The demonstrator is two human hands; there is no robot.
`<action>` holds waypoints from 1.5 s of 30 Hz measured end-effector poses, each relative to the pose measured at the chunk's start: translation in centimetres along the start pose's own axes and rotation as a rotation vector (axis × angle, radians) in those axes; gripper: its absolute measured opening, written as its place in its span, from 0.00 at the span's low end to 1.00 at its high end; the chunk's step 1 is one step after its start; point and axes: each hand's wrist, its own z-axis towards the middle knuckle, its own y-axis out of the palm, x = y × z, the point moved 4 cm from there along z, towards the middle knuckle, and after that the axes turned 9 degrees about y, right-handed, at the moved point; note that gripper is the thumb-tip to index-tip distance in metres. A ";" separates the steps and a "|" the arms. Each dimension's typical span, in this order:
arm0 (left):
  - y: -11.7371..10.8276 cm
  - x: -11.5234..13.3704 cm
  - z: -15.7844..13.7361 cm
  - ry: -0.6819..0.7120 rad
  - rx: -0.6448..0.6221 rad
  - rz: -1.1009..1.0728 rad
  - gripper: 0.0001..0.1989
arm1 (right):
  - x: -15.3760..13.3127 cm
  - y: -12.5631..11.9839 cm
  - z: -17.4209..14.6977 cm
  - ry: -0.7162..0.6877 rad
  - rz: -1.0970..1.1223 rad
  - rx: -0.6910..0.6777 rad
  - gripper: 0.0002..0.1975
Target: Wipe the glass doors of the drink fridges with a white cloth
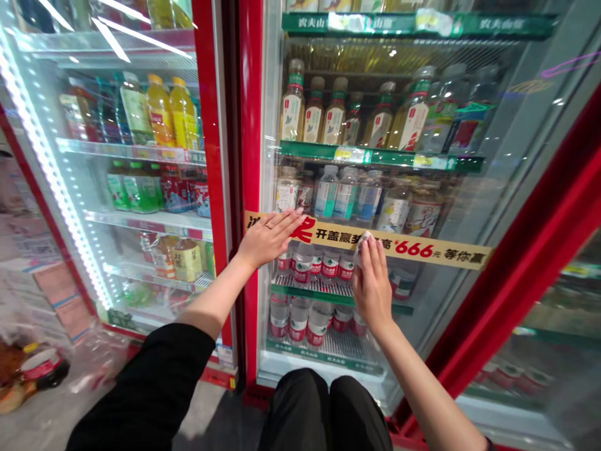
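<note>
Dark-trousered knees (300, 407) rise below a fridge door (251, 138) with a red frame. Across its glass runs a yellow strip (338, 237) with black and red lettering, slanting down to the right. Left hand (268, 240) lies open and flat over the strip's left end, a ring on one finger. Right hand (374, 282), fingers straight and together, presses a white wad (363, 238) against the strip near its middle. Bottles (328, 193) stand on shelves behind.

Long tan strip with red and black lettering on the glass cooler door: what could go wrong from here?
The tan strip might wrinkle or lift if the right hand drags the small crumpled white wad across it. The left hand, near its left end, could smudge the clear glass door.
</note>
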 end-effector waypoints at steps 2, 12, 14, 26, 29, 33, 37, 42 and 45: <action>0.1 -0.2 -0.3 -0.112 0.021 0.015 0.41 | -1.0 0.8 1.1 0.018 0.003 0.033 0.48; 0.1 -0.8 -0.3 -0.289 -0.058 -0.052 0.42 | -4.4 3.9 4.3 -0.072 0.047 -0.106 0.42; -0.1 -0.6 -0.3 -0.266 0.061 -0.027 0.43 | -4.0 3.7 3.9 -0.083 0.030 -0.079 0.42; 0.6 -0.9 -0.8 -0.308 0.137 -0.148 0.39 | -4.7 2.9 4.2 -0.239 -0.080 -0.046 0.45; 0.6 -0.9 -0.9 -0.318 0.170 -0.156 0.38 | -4.4 2.6 4.7 -0.196 -0.075 0.024 0.44; 0.6 -1.0 -0.9 -0.328 0.181 -0.196 0.37 | -5.0 3.2 5.4 -0.169 -0.045 0.037 0.45; 0.5 -1.1 -0.8 -0.332 0.181 -0.226 0.37 | -5.2 3.1 4.8 -0.268 -0.026 -0.086 0.45; 0.5 -1.1 -0.8 -0.339 0.184 -0.232 0.35 | -3.9 2.1 3.7 -0.251 -0.040 -0.092 0.45; 0.5 -1.1 -0.8 -0.331 0.196 -0.228 0.36 | -4.7 2.5 4.7 -0.210 -0.021 -0.033 0.45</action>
